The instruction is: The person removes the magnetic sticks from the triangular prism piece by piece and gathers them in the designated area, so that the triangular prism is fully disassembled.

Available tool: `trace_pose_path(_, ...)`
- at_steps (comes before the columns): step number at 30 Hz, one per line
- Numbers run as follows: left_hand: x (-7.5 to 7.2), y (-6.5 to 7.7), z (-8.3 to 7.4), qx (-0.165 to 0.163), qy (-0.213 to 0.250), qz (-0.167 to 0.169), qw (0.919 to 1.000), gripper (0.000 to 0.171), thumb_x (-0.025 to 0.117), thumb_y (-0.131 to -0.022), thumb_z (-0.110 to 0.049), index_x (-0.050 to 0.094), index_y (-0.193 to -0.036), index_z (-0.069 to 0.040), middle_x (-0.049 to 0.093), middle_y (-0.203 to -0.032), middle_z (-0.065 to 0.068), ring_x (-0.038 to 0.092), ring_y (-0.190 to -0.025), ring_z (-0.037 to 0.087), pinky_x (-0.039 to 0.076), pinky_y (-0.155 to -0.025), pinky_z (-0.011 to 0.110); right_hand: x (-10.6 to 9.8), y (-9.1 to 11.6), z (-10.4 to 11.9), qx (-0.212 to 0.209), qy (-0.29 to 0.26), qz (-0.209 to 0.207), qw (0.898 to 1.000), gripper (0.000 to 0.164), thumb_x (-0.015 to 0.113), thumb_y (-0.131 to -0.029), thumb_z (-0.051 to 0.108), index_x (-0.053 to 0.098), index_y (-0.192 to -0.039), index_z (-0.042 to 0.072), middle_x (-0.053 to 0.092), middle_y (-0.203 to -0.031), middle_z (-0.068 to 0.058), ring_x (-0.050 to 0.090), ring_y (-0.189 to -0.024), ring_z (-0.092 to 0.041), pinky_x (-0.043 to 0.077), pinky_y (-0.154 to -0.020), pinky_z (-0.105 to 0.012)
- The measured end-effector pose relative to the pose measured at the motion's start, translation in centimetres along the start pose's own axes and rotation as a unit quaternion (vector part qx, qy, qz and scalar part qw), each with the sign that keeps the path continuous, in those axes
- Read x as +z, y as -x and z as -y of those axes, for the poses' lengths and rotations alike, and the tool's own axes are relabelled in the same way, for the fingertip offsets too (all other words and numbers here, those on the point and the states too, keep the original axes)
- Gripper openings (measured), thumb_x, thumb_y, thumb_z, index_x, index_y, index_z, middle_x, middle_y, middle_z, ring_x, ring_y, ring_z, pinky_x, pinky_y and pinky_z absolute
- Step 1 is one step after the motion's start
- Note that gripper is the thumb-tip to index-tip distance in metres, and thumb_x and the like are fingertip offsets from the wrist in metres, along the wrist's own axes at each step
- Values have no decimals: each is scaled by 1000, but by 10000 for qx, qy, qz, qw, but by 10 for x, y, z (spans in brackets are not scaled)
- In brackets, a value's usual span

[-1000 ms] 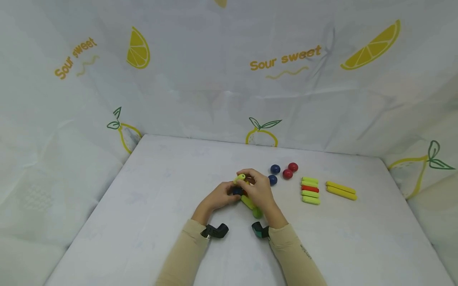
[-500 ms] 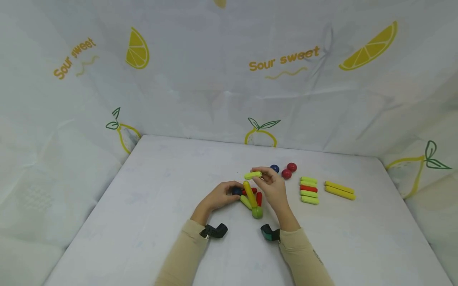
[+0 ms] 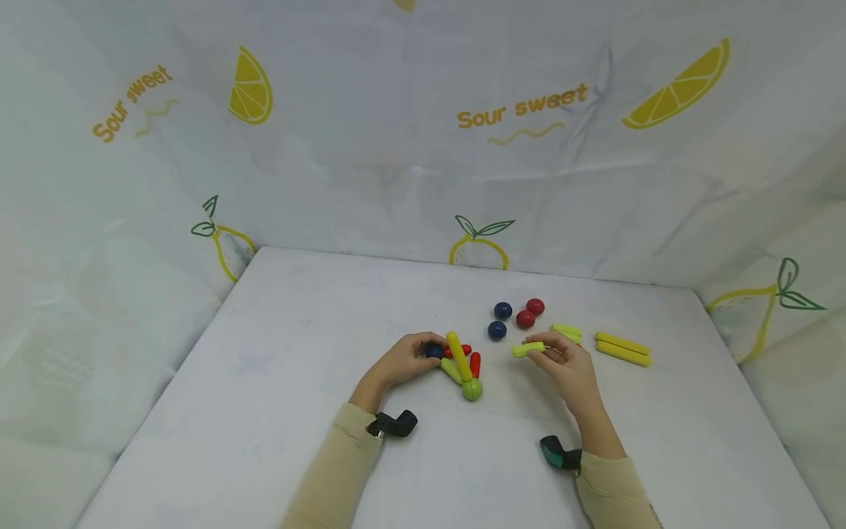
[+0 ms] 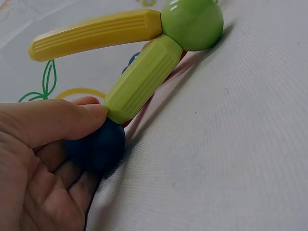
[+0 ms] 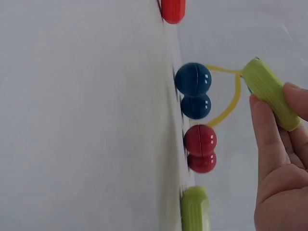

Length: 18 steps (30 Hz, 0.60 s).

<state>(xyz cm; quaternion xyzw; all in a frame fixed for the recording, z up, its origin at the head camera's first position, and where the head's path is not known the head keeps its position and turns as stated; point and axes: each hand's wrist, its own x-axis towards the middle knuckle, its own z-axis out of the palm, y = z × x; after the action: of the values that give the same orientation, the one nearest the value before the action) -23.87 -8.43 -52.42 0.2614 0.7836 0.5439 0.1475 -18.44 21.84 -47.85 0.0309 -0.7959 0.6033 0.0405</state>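
We see the right hand (image 3: 570, 365) pinching a light-green stick (image 5: 269, 91) above the table (image 3: 277, 411), well apart from the joined pieces.
We make out its thumb and fingers closed on that stick, while the left hand (image 3: 405, 361) curls its thumb and fingers round a navy ball (image 4: 100, 148). From this ball we trace a second light-green stick (image 4: 144, 79) to a green ball (image 3: 472, 390); a yellow stick (image 3: 459, 356) slants upward from the latter, near two red sticks (image 3: 475, 365). Farther back we see two blue balls (image 3: 497, 330) beside two red balls (image 3: 525, 319), more light-green sticks (image 3: 566, 330) partly hidden behind the right hand, and two yellow sticks (image 3: 623, 354) side by side at the right.
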Motion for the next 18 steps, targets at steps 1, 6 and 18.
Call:
trace_pose_path(1,0,0,0,5,-3,-10,10000,32,63,-88,-6,61,-120,-5,59,-127,12,50,-123,26,37,-106,44,-6,3,-3,83,109,-4,9999,36,67,-89,18,59,-117,-3,58,-121,-23,61,-98,5,49,-83,-9)
trace_pose_path(6,2,0,1,-18,18,-32,10000,32,63,-88,-7,61,-120,-6,59,-128,11,49,-124,26,36,-107,45,-30,12,-14,551,858,-1,9948,41,66,-89,27,58,-120,2,54,-128,-17,53,-103,12,43,-85,-3)
trace_pose_path(18,1,1,-3,-124,12,46,9999,33,61,-90,-7,59,-123,-4,57,-130,13,48,-125,25,36,-107,41,-58,24,-26,980,1646,-46,9815,43,66,-89,31,58,-118,1,52,-129,-18,53,-113,-11,39,-78,0)
